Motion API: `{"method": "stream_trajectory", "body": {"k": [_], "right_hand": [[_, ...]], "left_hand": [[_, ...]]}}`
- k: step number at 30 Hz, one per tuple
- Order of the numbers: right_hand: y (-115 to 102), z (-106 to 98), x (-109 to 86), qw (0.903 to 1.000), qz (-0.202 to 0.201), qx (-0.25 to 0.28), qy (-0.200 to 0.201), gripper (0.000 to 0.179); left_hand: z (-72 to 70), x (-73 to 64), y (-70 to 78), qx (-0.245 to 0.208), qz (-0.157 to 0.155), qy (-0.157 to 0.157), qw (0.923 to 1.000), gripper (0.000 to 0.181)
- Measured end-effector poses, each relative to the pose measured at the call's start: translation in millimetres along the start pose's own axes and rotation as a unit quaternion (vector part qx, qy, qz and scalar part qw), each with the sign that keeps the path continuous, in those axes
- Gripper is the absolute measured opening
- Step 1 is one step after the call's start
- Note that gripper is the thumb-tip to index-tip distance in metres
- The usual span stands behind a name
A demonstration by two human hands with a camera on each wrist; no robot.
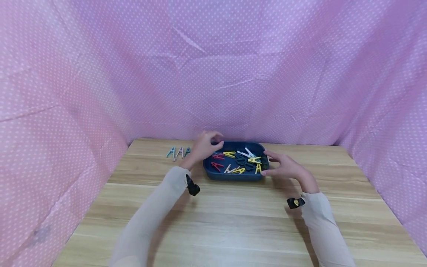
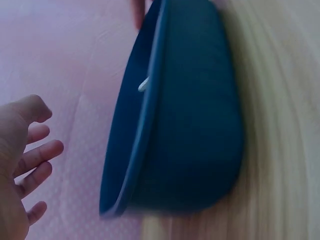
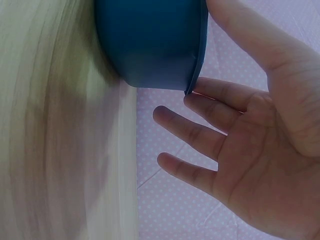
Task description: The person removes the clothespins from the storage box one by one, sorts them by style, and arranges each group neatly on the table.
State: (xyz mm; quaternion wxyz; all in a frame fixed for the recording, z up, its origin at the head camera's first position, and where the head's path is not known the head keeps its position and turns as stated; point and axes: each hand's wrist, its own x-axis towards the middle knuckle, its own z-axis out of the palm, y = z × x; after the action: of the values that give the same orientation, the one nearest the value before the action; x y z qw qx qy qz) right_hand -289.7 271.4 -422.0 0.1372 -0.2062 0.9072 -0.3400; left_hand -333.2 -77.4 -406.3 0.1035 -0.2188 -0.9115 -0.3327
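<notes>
L grip (image 1: 204,147): loosely bent fingers, thumb apart, nothing held. R grip (image 1: 285,167): spread wide, fingers fairly straight, thumb & fingertips at the tray rim.

Tray: a dark blue, rounded-rect., smooth-walled tray (image 1: 233,177), prob. plastic, w/ a thin rim. Inside, scattered: red A-shaped pegs (image 1: 217,165), yellow A-shaped pegs (image 1: 254,160), white slim pegs (image 1: 248,152), plus dark pieces (image 1: 240,160), shape hard to read.

Head view gives the contents; L wrist view gives the tall outer wall, w/ only a white tip (image 2: 144,84) past the rim, & a gap btwn L fingers and tray. R wrist view shows the R palm & fingertips against the tray's corner.

Rel. to grips: tray sits btwn them, L grip above/beside its far L corner, R grip touching its R end.

Farther L, apart from tray: row of three blue, pinkish & teal pegs (image 1: 171,151) on the pale wood-grain desk (image 1: 227,222). Behind: pink dotted cloth (image 1: 217,74).
</notes>
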Motion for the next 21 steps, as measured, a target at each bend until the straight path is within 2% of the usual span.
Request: {"method": "stream_trajectory", "body": {"k": [4, 9, 11, 16, 21], "right_hand": [[1, 0, -0.6, 1.0000, -0.007, -0.003, 0.000, 0.093], [0, 0, -0.5, 0.9999, -0.011, -0.003, 0.000, 0.093], [0, -1, -0.6, 0.9999, -0.010, -0.004, 0.001, 0.093], [0, -1, -1.2, 1.0000, -0.001, -0.005, 0.003, 0.095], [0, 1, -0.8, 1.0000, -0.002, -0.006, 0.000, 0.095]], "left_hand": [[12.2, 0.6, 10.6, 0.042, 0.020, -0.062, 0.9970, 0.026], [21.9, -1.5, 20.2, 0.056, 0.025, -0.133, 0.9892, 0.027], [25.4, -1.7, 23.5, 0.055, 0.028, -0.148, 0.9870, 0.026], [38.6, -0.2, 28.9, 0.072, 0.051, -0.162, 0.9828, 0.016], [53.7, 1.0, 26.9, 0.074, 0.035, -0.188, 0.9787, 0.014]]}}
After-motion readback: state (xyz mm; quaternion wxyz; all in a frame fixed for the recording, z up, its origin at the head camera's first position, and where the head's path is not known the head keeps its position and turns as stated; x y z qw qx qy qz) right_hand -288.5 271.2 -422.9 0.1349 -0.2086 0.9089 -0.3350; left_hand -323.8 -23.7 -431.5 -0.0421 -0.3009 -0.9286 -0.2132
